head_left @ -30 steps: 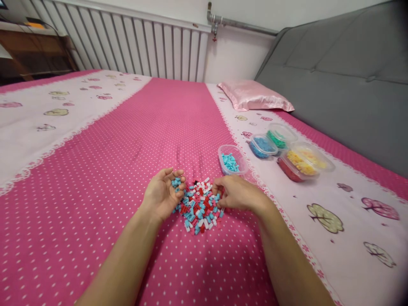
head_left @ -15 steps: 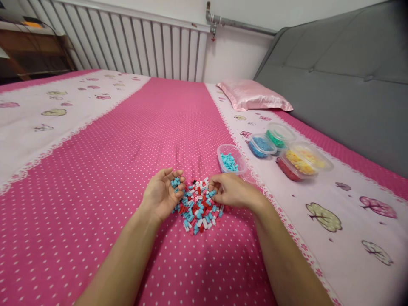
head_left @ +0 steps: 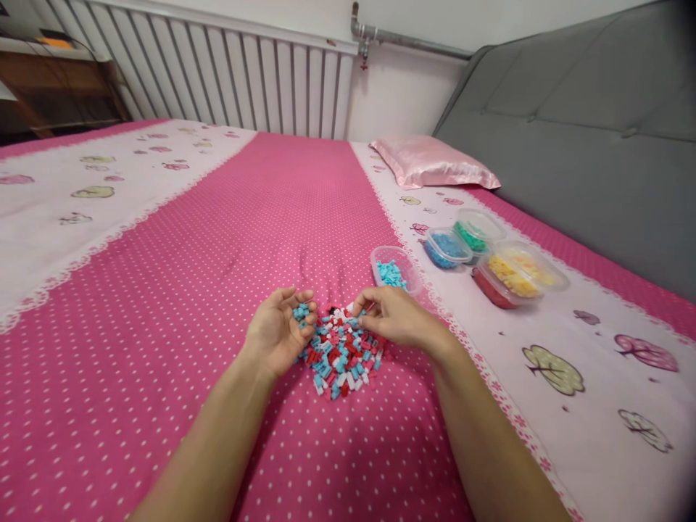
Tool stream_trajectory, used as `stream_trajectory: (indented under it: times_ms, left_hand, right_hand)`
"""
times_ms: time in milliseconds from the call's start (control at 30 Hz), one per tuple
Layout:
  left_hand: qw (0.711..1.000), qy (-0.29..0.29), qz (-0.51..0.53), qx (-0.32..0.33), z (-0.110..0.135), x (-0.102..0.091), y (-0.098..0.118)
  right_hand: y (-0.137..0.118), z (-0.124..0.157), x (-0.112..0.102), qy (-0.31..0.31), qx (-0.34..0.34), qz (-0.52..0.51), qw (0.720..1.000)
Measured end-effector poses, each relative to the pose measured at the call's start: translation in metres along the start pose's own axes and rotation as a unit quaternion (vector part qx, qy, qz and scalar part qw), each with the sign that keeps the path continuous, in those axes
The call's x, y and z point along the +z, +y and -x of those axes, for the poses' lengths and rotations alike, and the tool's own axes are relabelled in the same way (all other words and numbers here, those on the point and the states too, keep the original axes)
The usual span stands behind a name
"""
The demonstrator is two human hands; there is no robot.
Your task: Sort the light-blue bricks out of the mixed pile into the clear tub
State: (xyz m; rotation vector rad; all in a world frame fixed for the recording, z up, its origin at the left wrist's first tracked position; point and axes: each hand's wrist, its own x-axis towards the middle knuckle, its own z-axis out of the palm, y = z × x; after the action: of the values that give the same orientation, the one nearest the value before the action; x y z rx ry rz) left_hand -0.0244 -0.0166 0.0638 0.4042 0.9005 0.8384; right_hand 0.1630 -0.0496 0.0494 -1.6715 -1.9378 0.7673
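A pile of tiny building bricks (head_left: pixel 340 359) in light blue, red, pink and white lies on the pink bedspread. At its left edge my left hand (head_left: pixel 280 326) is cupped, palm up, with several light blue bricks (head_left: pixel 301 313) held inside its curled fingers. My right hand (head_left: pixel 394 315) is over the pile's upper right side, thumb and forefinger pinched at a small light blue brick (head_left: pixel 362 314). Just behind that hand stands an open clear plastic container (head_left: pixel 412 279) holding light blue bricks (head_left: pixel 390 274).
To the right stand lidded tubs of blue bricks (head_left: pixel 446 248), green bricks (head_left: pixel 470 237) and yellow bricks (head_left: pixel 514 275), the last on top of a red tub (head_left: pixel 491 290). A pink pillow (head_left: pixel 435 163) lies farther back by the grey headboard (head_left: pixel 576 130).
My right hand has lifted slightly up and left from the pile, a light blue brick now at its fingertips. My left hand has hardly moved.
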Motion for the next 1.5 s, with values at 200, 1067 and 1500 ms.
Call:
stream_trajectory:
  times_ms: [200,1067,1500]
  left_hand:
    - [1.000,-0.009,-0.005,-0.001,0.000,0.000,-0.001]
    - [1.000,-0.018,-0.008,0.002,-0.002,-0.002,-0.002]
    - [0.998,-0.056,-0.013,-0.032,0.000,0.000,-0.007]
  right_hand:
    - [0.001,-0.001,0.001,-0.001,-0.005,-0.023,1.000]
    - [-0.004,-0.002,0.005,-0.042,0.009,0.055,0.998]
    - [-0.007,-0.001,-0.002,0.041,0.022,-0.283,0.958]
